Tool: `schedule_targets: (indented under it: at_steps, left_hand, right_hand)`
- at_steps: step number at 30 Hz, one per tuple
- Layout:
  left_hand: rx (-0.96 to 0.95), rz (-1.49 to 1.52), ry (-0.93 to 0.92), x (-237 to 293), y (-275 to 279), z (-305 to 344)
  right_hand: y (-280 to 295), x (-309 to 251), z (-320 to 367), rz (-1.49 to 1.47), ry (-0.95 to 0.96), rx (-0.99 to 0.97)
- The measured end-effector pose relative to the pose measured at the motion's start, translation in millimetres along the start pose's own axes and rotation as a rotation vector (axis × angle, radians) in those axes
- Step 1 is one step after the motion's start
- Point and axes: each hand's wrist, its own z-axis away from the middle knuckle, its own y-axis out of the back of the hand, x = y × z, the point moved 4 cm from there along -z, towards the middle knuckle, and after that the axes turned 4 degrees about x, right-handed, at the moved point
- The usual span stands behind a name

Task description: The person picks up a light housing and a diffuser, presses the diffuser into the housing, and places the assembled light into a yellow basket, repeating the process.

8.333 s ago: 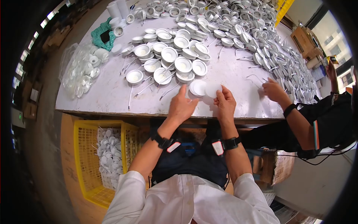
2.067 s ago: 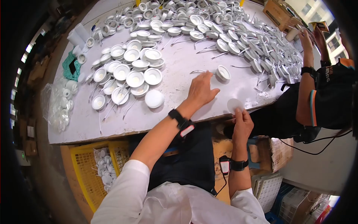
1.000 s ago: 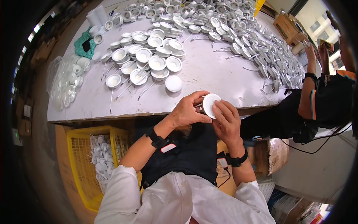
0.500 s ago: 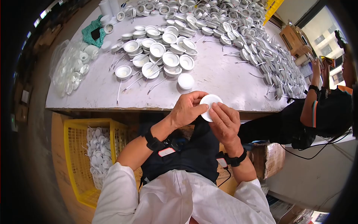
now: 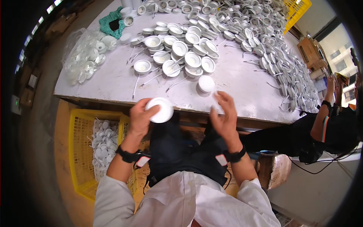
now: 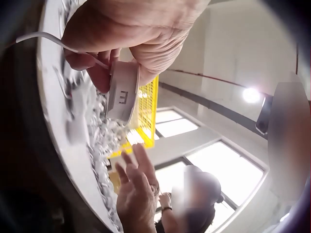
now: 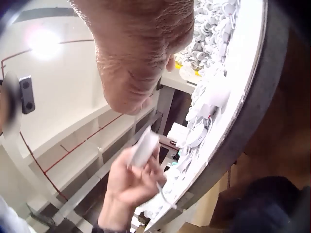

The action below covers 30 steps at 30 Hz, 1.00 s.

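Observation:
My left hand (image 5: 140, 120) pinches a round white lamp (image 5: 160, 110) by its edge, thumb on the face, just off the table's front edge. From the side, the left wrist view has the lamp body (image 6: 123, 92) and a white cable trailing from the fingers. My right hand (image 5: 226, 115) is apart from it with fingers spread and holds nothing visible. Beyond its fingertips a stack of white discs (image 5: 206, 83) lies on the table. Behind that stack, a cluster of white cup-shaped lamps (image 5: 179, 48) lies with cables towards me.
A large heap of lamps (image 5: 264, 53) covers the table's back and right. Plastic bags (image 5: 85, 56) and a green cloth (image 5: 112, 25) are at the left. Below stands a yellow crate (image 5: 81, 151) with white parts. Another person (image 5: 336, 125) is at the right, near a cardboard box (image 5: 312, 53).
Both hands were together on the lamp; now the right hand has let go. The left hand has moved left with the lamp, and the head view has shifted.

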Motion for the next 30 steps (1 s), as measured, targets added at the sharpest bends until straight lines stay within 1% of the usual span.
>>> schedule_targets:
  at_steps: [2,3,4,6,7,9,11,12,13,15,16,17,18,19,20,21,22,23,24,25,26,27,28,29,30]
  left_hand:
    - [0.141,-0.079,-0.073,-6.0,64.3,1.3]
    - [0.232,-0.142,-0.086,-11.7,98.6,3.2]
    - [0.335,-0.233,-0.066,-25.1,141.0,2.2]
    - [0.47,-0.284,0.02,-51.9,222.5,4.9]
    - [0.556,-0.295,0.075,-62.7,260.6,11.4]
    - [0.66,-0.339,0.137,-74.4,318.1,29.0]
    - [0.788,-0.458,0.294,-98.6,397.1,51.0]
    - [0.855,-0.6,0.316,-122.1,456.0,62.4]
    - [0.915,-0.744,0.335,-140.9,493.6,74.8]
    - [1.008,-0.458,0.434,-132.3,477.2,113.6]
    - [1.001,-0.461,0.434,-139.6,482.3,125.9]
    - [1.08,-0.544,0.395,-150.5,497.0,141.5]
    - [1.159,-0.625,0.354,-160.0,508.7,150.2]
    - [1.156,-0.626,0.355,-169.5,513.1,151.5]
    - [1.081,-1.082,0.31,-171.1,513.9,148.0]
    - [0.964,-1.532,0.251,-176.6,513.5,139.7]
    - [0.783,-1.282,0.257,-189.8,515.0,124.5]
    - [0.723,-1.231,0.064,-200.1,507.2,108.9]
    - [0.751,-0.764,0.322,-149.1,405.2,97.9]
    - [0.692,-0.652,0.277,-137.6,360.7,81.6]
    - [0.611,-0.536,0.259,-114.1,297.4,71.0]
    - [0.408,-0.602,0.179,-97.4,244.2,59.0]
    - [0.221,-0.464,0.215,-84.3,193.1,52.6]
    - [0.078,-0.473,0.271,-73.4,146.1,45.4]
    - [-0.15,-0.524,0.174,-57.8,100.1,39.6]
  right_hand:
    - [-17.0,44.1,-0.4,-0.121,-0.442,0.043]
    - [-27.9,68.3,0.5,-0.137,-0.536,0.073]
    - [-33.1,74.8,-8.0,-0.143,-0.54,0.068]
    - [-50.6,93.5,-12.9,-0.231,-0.917,-0.091]
    - [-53.0,90.6,-18.7,-0.182,-0.902,-0.111]
    - [-58.9,102.7,-16.4,-0.199,-0.868,-0.105]
    - [-63.1,106.2,-16.6,-0.212,-0.834,-0.105]
    - [-62.5,106.4,-15.5,-0.262,-0.849,-0.067]
    - [-60.9,107.1,-14.4,-0.31,-0.863,-0.026]
    - [-58.1,100.2,-15.2,-0.341,-0.897,0.004]
    - [-56.8,96.7,-15.8,-0.379,-0.927,0.033]
    - [-55.7,94.6,-16.6,-0.375,-0.93,0.038]
    - [-54.4,94.1,-16.0,-0.429,-0.984,0.098]
    - [-53.6,94.7,-14.5,-0.483,-1.037,0.157]
    - [-52.5,98.3,-12.3,-0.482,-1.038,0.157]
    - [-51.6,105.6,-7.5,-0.602,-1.078,0.2]
    - [-50.8,107.5,-5.2,-0.722,-1.115,0.243]
    - [-47.8,108.3,-3.1,-0.721,-1.117,0.239]
    - [-43.2,104.1,-3.6,-0.816,-1.144,0.281]
    - [-39.4,99.4,-4.3,-0.912,-1.169,0.324]
    - [-35.9,95.1,-5.1,-0.911,-1.168,0.321]
    - [-33.1,90.5,-4.7,-0.978,-1.184,0.334]
    - [-30.5,86.1,-3.8,-1.047,-1.199,0.348]
    - [-27.1,82.1,-3.0,-1.048,-1.198,0.35]
    - [-24.4,77.8,-1.4,-1.07,-1.211,0.334]
